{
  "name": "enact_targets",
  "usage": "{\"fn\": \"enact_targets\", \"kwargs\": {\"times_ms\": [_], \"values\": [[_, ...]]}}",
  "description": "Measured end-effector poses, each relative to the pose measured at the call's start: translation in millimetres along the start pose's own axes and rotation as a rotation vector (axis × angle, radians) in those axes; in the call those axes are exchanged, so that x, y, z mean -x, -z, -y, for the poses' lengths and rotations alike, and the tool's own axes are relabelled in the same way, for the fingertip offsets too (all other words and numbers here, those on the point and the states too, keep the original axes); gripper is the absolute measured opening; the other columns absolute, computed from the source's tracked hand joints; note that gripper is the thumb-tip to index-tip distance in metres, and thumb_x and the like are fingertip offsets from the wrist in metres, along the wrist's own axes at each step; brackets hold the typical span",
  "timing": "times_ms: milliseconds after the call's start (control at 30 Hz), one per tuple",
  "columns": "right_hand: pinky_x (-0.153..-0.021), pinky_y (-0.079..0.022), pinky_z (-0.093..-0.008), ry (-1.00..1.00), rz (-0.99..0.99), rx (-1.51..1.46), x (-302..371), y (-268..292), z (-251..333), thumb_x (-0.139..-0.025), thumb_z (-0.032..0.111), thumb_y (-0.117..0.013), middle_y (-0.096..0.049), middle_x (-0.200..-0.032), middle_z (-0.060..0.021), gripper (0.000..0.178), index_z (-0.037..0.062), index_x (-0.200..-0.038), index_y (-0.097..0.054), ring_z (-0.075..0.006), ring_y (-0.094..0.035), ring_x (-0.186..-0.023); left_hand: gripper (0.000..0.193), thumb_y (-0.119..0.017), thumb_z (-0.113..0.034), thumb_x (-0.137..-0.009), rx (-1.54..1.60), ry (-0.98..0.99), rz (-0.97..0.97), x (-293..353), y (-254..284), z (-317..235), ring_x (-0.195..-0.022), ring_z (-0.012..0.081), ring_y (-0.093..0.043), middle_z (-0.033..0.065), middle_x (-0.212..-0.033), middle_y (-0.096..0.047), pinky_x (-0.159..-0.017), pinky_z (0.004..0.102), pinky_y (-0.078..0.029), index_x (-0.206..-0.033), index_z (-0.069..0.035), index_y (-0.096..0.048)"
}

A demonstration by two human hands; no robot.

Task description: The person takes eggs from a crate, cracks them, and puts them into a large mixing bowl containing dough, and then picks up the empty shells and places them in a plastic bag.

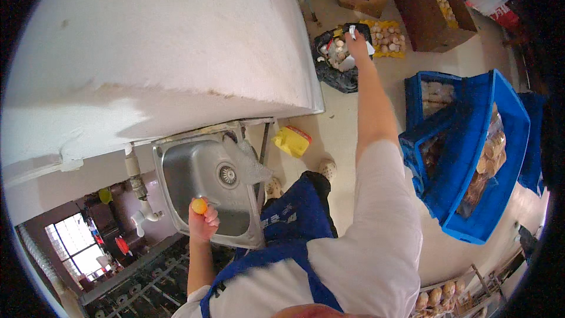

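Window: a bright window [76,241] is far off at the left, low down.
Tap: a white tap [144,215] sticks out beside the sink.
Sink: the shiny metal sink [182,165] has a round drain [228,175].
Left hand: the left hand [203,227] is by the near side of the sink, curled up and holding a ball.
Ball: the small orange ball [199,206] sits at the top of the left hand, touching the fingers.
Sheet: a crumpled, pale sheet [250,162] hangs over the right edge of the sink.
Pack: a yellow pack [291,142] lies on the floor [338,123].
Bag: a black bag [342,80] stands open, with pale round bits and white scraps inside.
Right hand: the right hand [358,48] reaches far out over the bag, its fingers pinched on a white piece.
White piece: the white piece [352,32] is at the tips of the right hand, above the bag.
Tray: a yellow tray [389,55] full of eggs [388,38] is just right of the bag.
Boxes: two brown boxes [362,3] stand behind.
Crates: blue crates [471,159] at the right hold wrapped brown things [491,150].
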State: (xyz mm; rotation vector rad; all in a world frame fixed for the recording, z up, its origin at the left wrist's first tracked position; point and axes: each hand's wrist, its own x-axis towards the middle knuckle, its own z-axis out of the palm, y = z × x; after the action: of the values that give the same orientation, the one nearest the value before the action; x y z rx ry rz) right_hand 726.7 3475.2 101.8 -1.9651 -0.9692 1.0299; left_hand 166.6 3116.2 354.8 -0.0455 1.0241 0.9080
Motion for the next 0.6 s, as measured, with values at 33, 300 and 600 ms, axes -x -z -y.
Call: {"fn": "enact_targets", "kwargs": {"times_ms": [33,300,600], "values": [[-0.111,-0.026,-0.0488,-0.021,0.169,-0.500,27,8,7,-0.099,0.046,-0.036,-0.030,-0.152,-0.0096,0.057,0.0092,-0.143,-0.037,-0.0268,-0.022,-0.142,0.038,-0.040,-0.048,-0.096,0.032,0.008,-0.035,4,0,-1,-0.051,0.0100,-0.034,-0.0022,-0.060,-0.038,-0.044,0.0235,-0.026,-0.100,-0.016,-0.060],[-0.115,-0.012,-0.0483,0.185,0.633,-1.815,268,92,75,-0.098,0.048,-0.029,-0.025,-0.153,-0.0146,0.065,0.0021,-0.143,-0.033,-0.0297,-0.017,-0.143,0.037,-0.041,-0.049,-0.095,-0.067,0.189,-0.066,11,-1,-14,-0.048,0.0100,-0.032,0.0001,-0.059,-0.038,-0.041,0.0221,-0.024,-0.098,-0.017,-0.058],[-0.106,-0.030,-0.0421,0.372,0.449,-1.209,501,59,173,-0.097,0.044,-0.039,-0.042,-0.143,-0.0130,0.057,0.0042,-0.138,-0.044,-0.0269,-0.039,-0.132,0.043,-0.040,-0.052,-0.096,-0.399,0.441,0.172,30,27,-35,-0.049,0.0086,-0.034,0.0033,-0.068,-0.047,-0.043,0.0210,-0.027,-0.102,-0.012,-0.057]]}}
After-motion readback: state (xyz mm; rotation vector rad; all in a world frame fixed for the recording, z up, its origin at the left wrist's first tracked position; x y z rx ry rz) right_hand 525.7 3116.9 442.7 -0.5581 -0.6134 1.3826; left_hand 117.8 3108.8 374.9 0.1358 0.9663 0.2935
